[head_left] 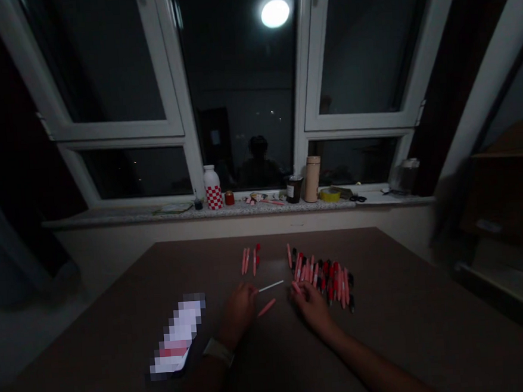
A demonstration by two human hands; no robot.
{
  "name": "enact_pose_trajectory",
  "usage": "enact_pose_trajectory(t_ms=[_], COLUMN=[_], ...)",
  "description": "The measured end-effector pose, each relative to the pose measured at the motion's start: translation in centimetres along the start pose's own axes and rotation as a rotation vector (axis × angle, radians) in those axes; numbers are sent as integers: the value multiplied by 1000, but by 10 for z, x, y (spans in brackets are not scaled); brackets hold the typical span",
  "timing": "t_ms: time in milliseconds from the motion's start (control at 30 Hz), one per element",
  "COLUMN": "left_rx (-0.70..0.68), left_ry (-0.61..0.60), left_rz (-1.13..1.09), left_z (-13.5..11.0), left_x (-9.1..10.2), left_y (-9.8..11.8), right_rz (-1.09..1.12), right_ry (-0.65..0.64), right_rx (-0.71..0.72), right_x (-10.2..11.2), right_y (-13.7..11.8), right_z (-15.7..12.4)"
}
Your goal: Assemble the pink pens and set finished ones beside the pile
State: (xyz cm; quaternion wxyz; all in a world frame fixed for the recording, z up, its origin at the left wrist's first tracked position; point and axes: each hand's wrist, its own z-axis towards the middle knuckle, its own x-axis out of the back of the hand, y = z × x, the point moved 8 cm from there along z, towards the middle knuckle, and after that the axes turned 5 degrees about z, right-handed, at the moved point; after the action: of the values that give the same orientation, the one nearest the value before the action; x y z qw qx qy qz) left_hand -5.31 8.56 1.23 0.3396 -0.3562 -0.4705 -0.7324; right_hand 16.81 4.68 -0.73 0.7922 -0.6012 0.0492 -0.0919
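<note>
My left hand (239, 310) rests on the brown table (118, 325), its fingers pinched on the near end of a thin white pen refill (271, 286). My right hand (311, 303) lies beside it, fingers curled round a pink pen part (296, 287). A pink pen barrel (266, 307) lies loose on the table between the two hands. Just right of my right hand is a heap of several pink, red and black pens (325, 272). Three pink and red pens (250, 259) lie apart, beyond my left hand.
A blurred white and pink packet (178, 340) lies left of my left wrist. The stone windowsill (111, 217) holds a red-checked white bottle (212, 188), a tan flask (313, 178), a dark cup (294, 189), yellow tape (330, 194). Shelving stands at the right.
</note>
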Motion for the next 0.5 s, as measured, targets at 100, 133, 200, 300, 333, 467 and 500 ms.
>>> enact_pose_trajectory(t_ms=[100,133,200,300,333,467,500], left_rx=[-14,-32,-89,-181,-202,-215,-223], left_ry=[77,102,139,153,135,45,35], left_rz=[-68,-88,-125,-175,-196,-352,-356], left_z=[0,-1,-2,-5,-6,-7,-7], left_x=[7,10,15,18,16,7,6], left_y=[4,7,17,33,38,45,46], right_rz=[35,49,90,189,212,184,159], right_ry=[-3,0,26,19,6,-21,-56], right_rx=[9,9,7,-9,-6,0,2], right_x=[-2,-2,2,5,5,7,5], right_y=[5,7,9,9,7,3,2], right_z=[1,2,2,3,3,4,3])
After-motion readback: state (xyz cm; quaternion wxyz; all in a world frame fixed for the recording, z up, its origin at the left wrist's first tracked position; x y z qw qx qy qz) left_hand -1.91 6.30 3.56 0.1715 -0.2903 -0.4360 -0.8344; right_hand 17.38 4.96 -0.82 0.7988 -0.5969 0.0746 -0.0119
